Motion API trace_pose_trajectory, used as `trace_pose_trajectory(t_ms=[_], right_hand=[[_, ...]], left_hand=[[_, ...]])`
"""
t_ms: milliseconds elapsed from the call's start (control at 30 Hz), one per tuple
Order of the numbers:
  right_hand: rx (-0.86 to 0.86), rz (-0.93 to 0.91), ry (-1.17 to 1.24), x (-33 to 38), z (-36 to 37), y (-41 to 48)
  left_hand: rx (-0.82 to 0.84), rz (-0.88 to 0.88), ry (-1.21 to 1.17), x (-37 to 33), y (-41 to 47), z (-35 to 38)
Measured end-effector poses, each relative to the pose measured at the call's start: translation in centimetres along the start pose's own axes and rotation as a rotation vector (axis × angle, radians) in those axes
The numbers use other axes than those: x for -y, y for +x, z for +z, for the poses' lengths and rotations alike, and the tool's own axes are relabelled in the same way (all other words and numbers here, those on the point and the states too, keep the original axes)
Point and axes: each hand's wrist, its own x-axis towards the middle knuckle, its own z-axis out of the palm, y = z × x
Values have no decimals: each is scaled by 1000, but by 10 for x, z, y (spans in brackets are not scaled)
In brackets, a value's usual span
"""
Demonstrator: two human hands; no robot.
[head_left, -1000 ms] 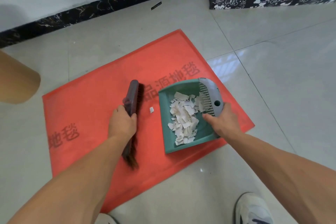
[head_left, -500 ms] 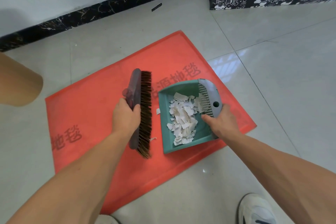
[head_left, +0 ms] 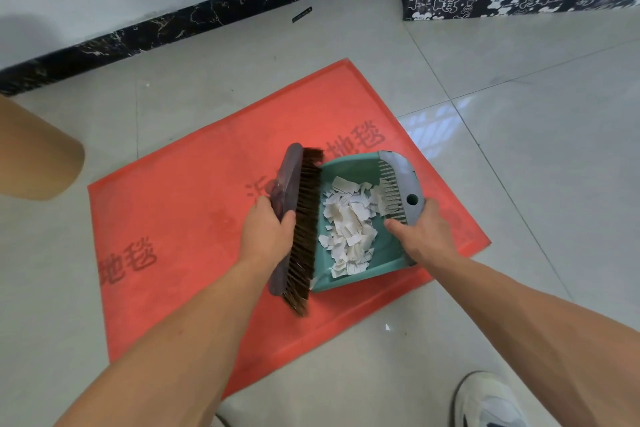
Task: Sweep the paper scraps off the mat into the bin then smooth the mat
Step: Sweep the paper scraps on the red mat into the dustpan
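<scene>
With the white paper scraps (head_left: 348, 229) heaped in the teal plastic dustpan (head_left: 349, 274), the red rectangular mat (head_left: 194, 204) looks swept; emptying and smoothing remain. Left hand (head_left: 266, 236) grips the brown bristle brush (head_left: 298, 218), right hand (head_left: 424, 236) clasps the dustpan's grey handle.

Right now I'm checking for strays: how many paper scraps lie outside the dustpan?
1 that I can see: a small white scrap on the floor tiles just off the red mat's near edge. The brush may hide others.
</scene>
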Motion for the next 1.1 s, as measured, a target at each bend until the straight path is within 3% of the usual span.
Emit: trace_pose_trajectory(t_ms=[200, 400, 567, 800, 933, 1100], right_hand=[[-2, -6, -12, 0, -1, -1], [10, -1, -13, -1, 0, -1], [-8, -5, -10, -1, 1, -2], [-71, -53, -30, 8, -13, 1], [-87, -49, -56, 10, -19, 3], [-92, -41, -43, 9, -14, 1]], left_hand=[[-167, -32, 17, 9, 18, -23], [-14, -95, 238, 32, 1, -15], [37, -118, 43, 8, -14, 9], [-3, -81, 30, 3, 0, 6], [4, -131, -10, 7, 3, 6], [20, -250, -239, -20, -1, 17]])
